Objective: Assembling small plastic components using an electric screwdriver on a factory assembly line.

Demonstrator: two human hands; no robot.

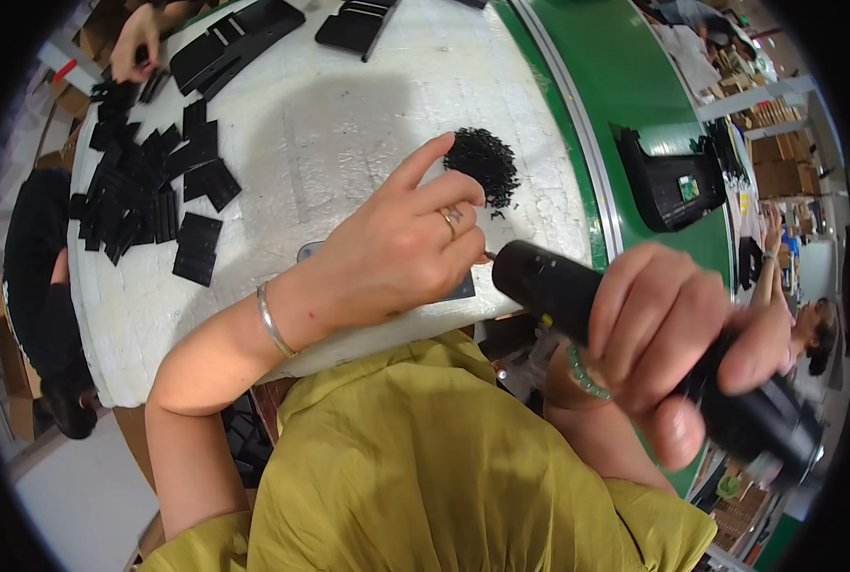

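Note:
My right hand [658, 334] is wrapped round a black electric screwdriver [553, 276], its bit pointing left toward my other hand. Across the white padded table reaches my left hand [406, 238], its index finger raised and the other fingers curled in beside the bit's tip. What those curled fingers hold, if anything, is hidden. A flat dark plate [463, 289] lies mostly covered beneath that hand, with only its edges showing. Just beyond my left fingers sits a heap of small black screws [485, 164], with a few loose ones at its near side.
Flat black plastic pieces [143, 191] are piled at the left. Larger black panels [234, 43] lie at the far edge, near another person's hand [137, 46]. On the green surface [634, 67] at right rests a black housing [668, 186] with a small circuit board.

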